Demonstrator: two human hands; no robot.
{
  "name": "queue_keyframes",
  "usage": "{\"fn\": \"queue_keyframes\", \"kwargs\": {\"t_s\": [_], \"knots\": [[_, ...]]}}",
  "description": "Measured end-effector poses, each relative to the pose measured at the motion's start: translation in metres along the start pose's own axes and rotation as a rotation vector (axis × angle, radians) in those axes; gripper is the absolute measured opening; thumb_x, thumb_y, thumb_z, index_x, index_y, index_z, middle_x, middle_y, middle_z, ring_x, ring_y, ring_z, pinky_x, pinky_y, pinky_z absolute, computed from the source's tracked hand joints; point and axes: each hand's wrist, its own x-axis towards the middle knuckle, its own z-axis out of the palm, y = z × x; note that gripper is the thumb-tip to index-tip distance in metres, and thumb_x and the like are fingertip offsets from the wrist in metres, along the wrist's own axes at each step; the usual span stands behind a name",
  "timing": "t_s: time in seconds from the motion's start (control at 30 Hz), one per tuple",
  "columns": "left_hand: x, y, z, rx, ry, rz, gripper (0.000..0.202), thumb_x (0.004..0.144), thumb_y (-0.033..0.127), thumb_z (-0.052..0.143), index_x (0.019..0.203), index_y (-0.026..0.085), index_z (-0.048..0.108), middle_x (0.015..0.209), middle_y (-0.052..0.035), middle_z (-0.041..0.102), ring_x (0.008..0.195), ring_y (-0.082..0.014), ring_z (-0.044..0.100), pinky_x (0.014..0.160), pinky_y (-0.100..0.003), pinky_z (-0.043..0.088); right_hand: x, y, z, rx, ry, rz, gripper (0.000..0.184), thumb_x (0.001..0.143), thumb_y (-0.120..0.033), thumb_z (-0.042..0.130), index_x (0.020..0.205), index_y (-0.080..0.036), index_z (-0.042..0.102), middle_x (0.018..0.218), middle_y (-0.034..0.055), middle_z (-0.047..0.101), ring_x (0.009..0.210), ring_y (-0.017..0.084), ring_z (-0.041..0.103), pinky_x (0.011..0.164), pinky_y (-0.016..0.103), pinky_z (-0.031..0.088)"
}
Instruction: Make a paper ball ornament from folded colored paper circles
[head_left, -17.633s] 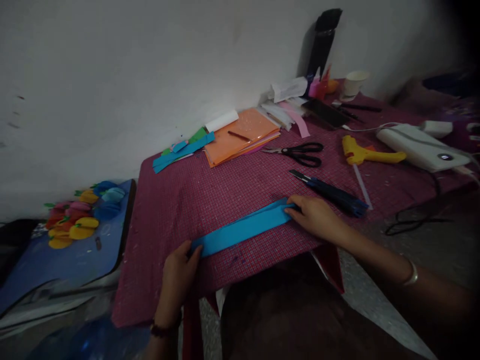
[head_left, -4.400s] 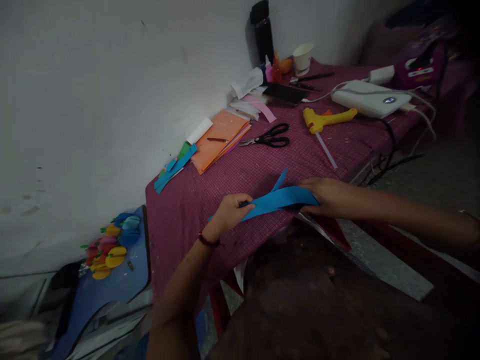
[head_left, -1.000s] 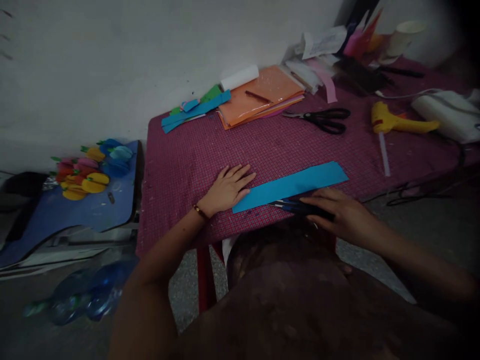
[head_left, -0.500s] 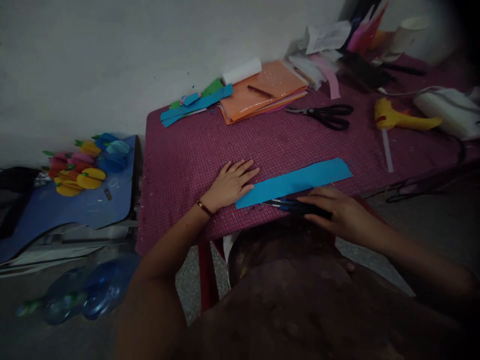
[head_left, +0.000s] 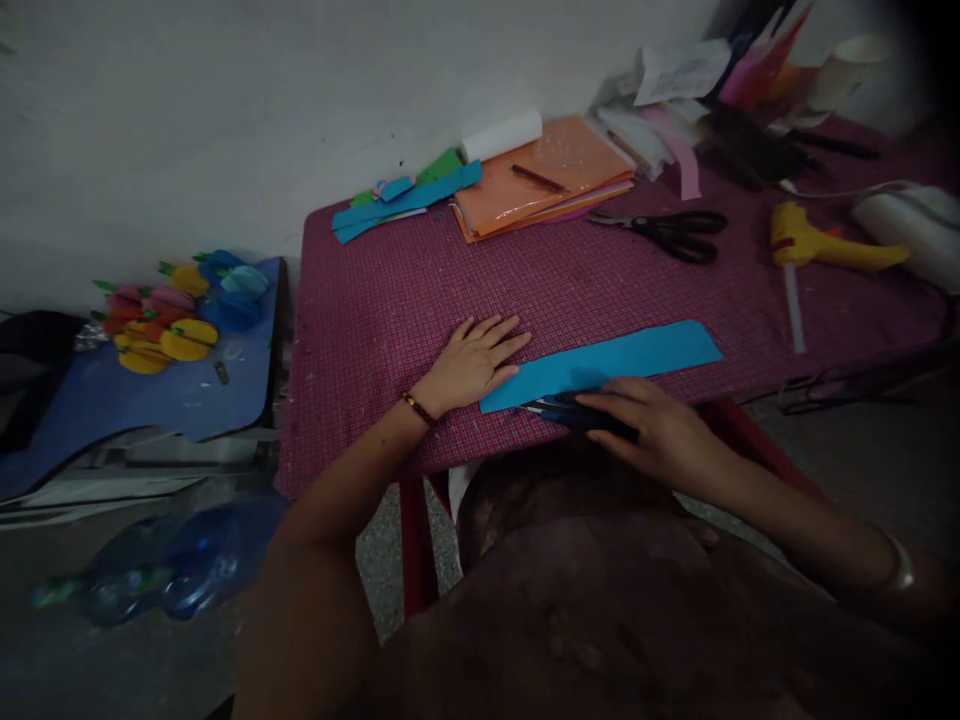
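Observation:
A bright blue paper strip (head_left: 622,355) lies slantwise near the front edge of the cloth-covered table (head_left: 375,290). My left hand (head_left: 474,368) rests flat with fingers spread, its thumb at the strip's left end. In my right hand (head_left: 660,425) is a black stapler (head_left: 592,412), its narrow silver-edged jaws pointing left. The stapler lies along the strip's near edge, close to its left end. Part of its body is hidden under my fingers.
At the back lie blue and green paper pieces (head_left: 405,195), an orange folder (head_left: 544,180), and scissors (head_left: 667,232). A yellow glue gun (head_left: 832,245) is at the right. Colourful paper shapes (head_left: 165,320) sit on a blue board (head_left: 150,410); large plastic bottles (head_left: 187,560) stand below.
The view has shifted slightly, moving the table rightward in the picture. My right hand and the stapler have moved slightly left along the strip. My left hand stays flat at the strip's left end.

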Motion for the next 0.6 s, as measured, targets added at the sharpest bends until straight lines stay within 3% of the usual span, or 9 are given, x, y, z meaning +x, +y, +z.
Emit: {"fn": "queue_keyframes", "kwargs": {"t_s": [0.6], "knots": [[0.001, 0.003, -0.002, -0.006, -0.025, -0.025, 0.054, 0.101, 0.048, 0.038, 0.151, 0.029, 0.037, 0.162, -0.004, 0.031, 0.148, -0.0282, 0.029, 0.12, -0.054, 0.02, 0.014, -0.015, 0.008, 0.018, -0.038, -0.043, 0.036, 0.093, -0.029, 0.059, 0.125, -0.015, 0.064, 0.114, 0.0134, 0.064, 0.105, 0.025, 0.062, 0.092, 0.04, 0.054]]}}
